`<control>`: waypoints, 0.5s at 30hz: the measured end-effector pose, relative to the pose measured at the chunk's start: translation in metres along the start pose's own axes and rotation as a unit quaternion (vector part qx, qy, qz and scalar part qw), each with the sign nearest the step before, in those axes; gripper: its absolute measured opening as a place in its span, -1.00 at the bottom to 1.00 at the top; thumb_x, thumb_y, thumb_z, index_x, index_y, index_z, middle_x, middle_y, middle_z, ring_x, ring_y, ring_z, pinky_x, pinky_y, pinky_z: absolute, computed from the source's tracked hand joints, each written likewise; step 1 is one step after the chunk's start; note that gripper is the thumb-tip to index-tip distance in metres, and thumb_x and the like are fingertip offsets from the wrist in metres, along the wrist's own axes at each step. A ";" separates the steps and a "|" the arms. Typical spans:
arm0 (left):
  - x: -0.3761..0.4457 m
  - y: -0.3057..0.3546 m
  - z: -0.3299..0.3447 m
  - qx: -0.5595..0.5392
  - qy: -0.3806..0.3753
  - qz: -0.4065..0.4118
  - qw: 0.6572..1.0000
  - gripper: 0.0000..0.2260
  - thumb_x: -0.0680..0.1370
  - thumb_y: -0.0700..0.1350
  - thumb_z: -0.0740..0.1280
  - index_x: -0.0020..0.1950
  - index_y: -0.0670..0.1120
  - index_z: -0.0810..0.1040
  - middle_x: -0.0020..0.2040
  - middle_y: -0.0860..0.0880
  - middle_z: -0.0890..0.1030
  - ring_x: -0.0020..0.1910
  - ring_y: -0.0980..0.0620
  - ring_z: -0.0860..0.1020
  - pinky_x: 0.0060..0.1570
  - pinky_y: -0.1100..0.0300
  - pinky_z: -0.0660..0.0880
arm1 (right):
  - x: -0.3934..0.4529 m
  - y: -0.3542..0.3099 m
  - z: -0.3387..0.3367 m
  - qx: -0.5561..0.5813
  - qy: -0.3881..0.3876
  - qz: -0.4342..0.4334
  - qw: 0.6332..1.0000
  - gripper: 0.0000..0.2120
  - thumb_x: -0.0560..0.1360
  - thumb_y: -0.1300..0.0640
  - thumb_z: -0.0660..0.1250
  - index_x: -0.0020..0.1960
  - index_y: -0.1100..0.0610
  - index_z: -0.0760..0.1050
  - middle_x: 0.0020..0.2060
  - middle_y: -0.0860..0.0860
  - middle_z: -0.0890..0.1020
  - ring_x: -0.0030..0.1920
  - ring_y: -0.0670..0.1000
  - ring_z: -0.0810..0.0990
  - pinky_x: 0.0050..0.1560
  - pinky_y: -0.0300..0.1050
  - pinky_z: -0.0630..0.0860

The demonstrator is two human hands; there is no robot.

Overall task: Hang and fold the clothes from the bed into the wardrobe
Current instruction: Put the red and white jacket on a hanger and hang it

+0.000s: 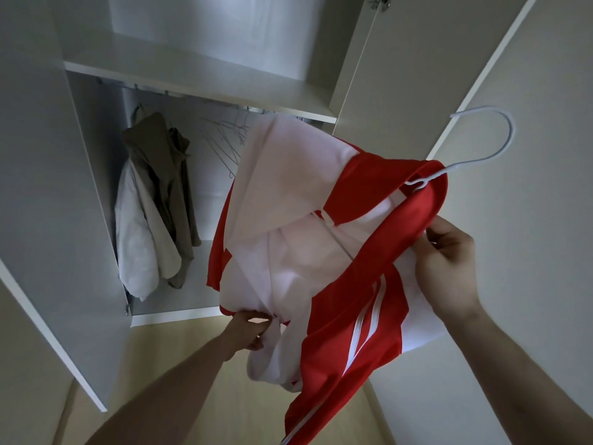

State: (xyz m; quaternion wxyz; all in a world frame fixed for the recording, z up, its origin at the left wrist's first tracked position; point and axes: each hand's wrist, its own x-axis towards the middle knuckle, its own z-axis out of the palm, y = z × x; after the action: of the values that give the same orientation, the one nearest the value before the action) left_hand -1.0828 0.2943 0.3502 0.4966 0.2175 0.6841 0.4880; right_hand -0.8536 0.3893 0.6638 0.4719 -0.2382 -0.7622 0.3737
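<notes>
before wardrobe [199, 101], jacket [359, 284] pinched by both hands' fingers [431, 244]

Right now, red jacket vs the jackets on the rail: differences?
The red jacket is red with white lining; the hung jackets are beige and white. The red one is held by both hands, left hand and right hand, off the rail; the others hang inside. Each has a hanger.

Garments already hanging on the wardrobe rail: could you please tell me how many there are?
2: a beige jacket and a white jacket in front of it, both at the rail's left end. Another may be hidden behind them.
</notes>
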 end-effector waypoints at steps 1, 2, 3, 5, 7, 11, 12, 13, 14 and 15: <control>0.000 -0.001 0.000 0.001 -0.006 0.001 1.000 -0.85 0.54 -0.01 0.49 0.05 -0.04 0.70 -0.30 -0.10 0.68 -0.38 -0.06 0.64 -0.26 0.08 0.66 | 0.000 0.000 0.000 0.001 0.002 0.002 1.000 -0.47 0.59 0.44 0.16 -0.08 -0.12 0.71 -0.12 -0.08 0.76 -0.06 -0.06 0.73 -0.02 -0.29 0.61; 0.000 -0.002 0.001 0.000 -0.016 0.001 1.000 -0.86 0.53 -0.01 0.49 0.03 -0.05 0.71 -0.30 -0.11 0.67 -0.38 -0.05 0.63 -0.26 0.08 0.66 | 0.000 -0.001 0.000 0.002 0.003 0.002 1.000 -0.46 0.59 0.45 0.16 -0.08 -0.11 0.71 -0.12 -0.08 0.76 -0.07 -0.07 0.73 -0.03 -0.30 0.61; 0.000 -0.003 0.002 0.003 -0.026 0.001 1.000 -0.87 0.53 -0.03 0.48 0.01 -0.06 0.72 -0.30 -0.11 0.65 -0.38 -0.05 0.61 -0.23 0.07 0.67 | 0.000 -0.001 0.000 0.002 0.002 0.003 1.000 -0.46 0.58 0.45 0.16 -0.08 -0.12 0.71 -0.12 -0.08 0.76 -0.07 -0.07 0.73 -0.03 -0.30 0.60; -0.002 -0.003 0.007 0.009 -0.038 0.007 0.999 -0.89 0.55 -0.09 0.45 -0.02 -0.09 0.73 -0.29 -0.14 0.58 -0.37 -0.05 0.56 -0.18 0.04 0.67 | 0.000 -0.002 0.001 0.001 0.002 0.005 1.000 -0.45 0.58 0.45 0.16 -0.08 -0.13 0.71 -0.12 -0.09 0.76 -0.06 -0.07 0.73 -0.04 -0.31 0.60; -0.005 -0.003 0.012 0.014 -0.027 0.023 0.999 -0.90 0.57 -0.13 0.42 -0.01 -0.08 0.74 -0.31 -0.13 0.53 -0.38 -0.06 0.53 -0.22 0.07 0.65 | -0.001 -0.002 0.002 -0.005 0.000 0.000 1.000 -0.48 0.59 0.44 0.16 -0.06 -0.10 0.71 -0.11 -0.08 0.76 -0.05 -0.06 0.73 -0.03 -0.30 0.61; -0.014 -0.008 0.012 0.105 -0.035 0.069 0.991 -0.84 0.64 -0.12 0.37 -0.08 -0.12 0.69 -0.40 -0.07 0.62 -0.46 -0.04 0.62 -0.38 0.18 0.59 | -0.004 0.004 -0.001 -0.022 0.002 0.007 1.000 -0.55 0.61 0.40 0.16 -0.04 -0.05 0.69 -0.12 -0.11 0.76 -0.07 -0.11 0.72 -0.04 -0.33 0.59; -0.017 -0.011 0.010 0.140 -0.047 0.080 0.986 -0.81 0.66 -0.13 0.34 -0.10 -0.12 0.67 -0.38 -0.04 0.64 -0.44 -0.01 0.64 -0.40 0.20 0.57 | -0.005 0.007 -0.003 -0.028 0.005 0.015 0.999 -0.56 0.61 0.39 0.17 -0.05 -0.05 0.69 -0.13 -0.11 0.76 -0.07 -0.11 0.72 -0.04 -0.34 0.59; -0.019 -0.014 0.008 0.176 -0.057 0.091 0.978 -0.79 0.67 -0.13 0.31 -0.10 -0.13 0.66 -0.33 -0.02 0.66 -0.39 0.02 0.66 -0.38 0.21 0.57 | -0.007 0.011 -0.005 -0.036 0.009 0.024 0.999 -0.57 0.62 0.38 0.17 -0.06 -0.04 0.70 -0.14 -0.09 0.75 -0.09 -0.11 0.72 -0.05 -0.33 0.59; -0.021 -0.018 0.005 0.208 -0.059 0.096 0.972 -0.78 0.69 -0.13 0.29 -0.07 -0.14 0.67 -0.25 -0.02 0.69 -0.32 0.05 0.66 -0.31 0.20 0.58 | -0.008 0.015 -0.007 -0.047 0.013 0.034 0.998 -0.59 0.62 0.36 0.17 -0.08 -0.01 0.70 -0.16 -0.06 0.75 -0.12 -0.09 0.71 -0.06 -0.32 0.59; -0.023 -0.020 0.002 0.235 -0.055 0.091 0.966 -0.77 0.69 -0.12 0.27 -0.05 -0.14 0.67 -0.18 -0.04 0.71 -0.26 0.05 0.66 -0.22 0.17 0.58 | -0.010 0.020 -0.008 -0.059 0.016 0.045 0.997 -0.62 0.63 0.34 0.18 -0.09 0.03 0.69 -0.18 -0.03 0.74 -0.14 -0.06 0.70 -0.08 -0.30 0.60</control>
State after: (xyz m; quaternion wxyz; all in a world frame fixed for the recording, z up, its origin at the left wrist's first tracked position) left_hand -1.0682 0.2689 0.3432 0.4218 0.4157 0.7285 0.3444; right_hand -0.8413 0.3966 0.6449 0.4521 -0.3056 -0.7636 0.3452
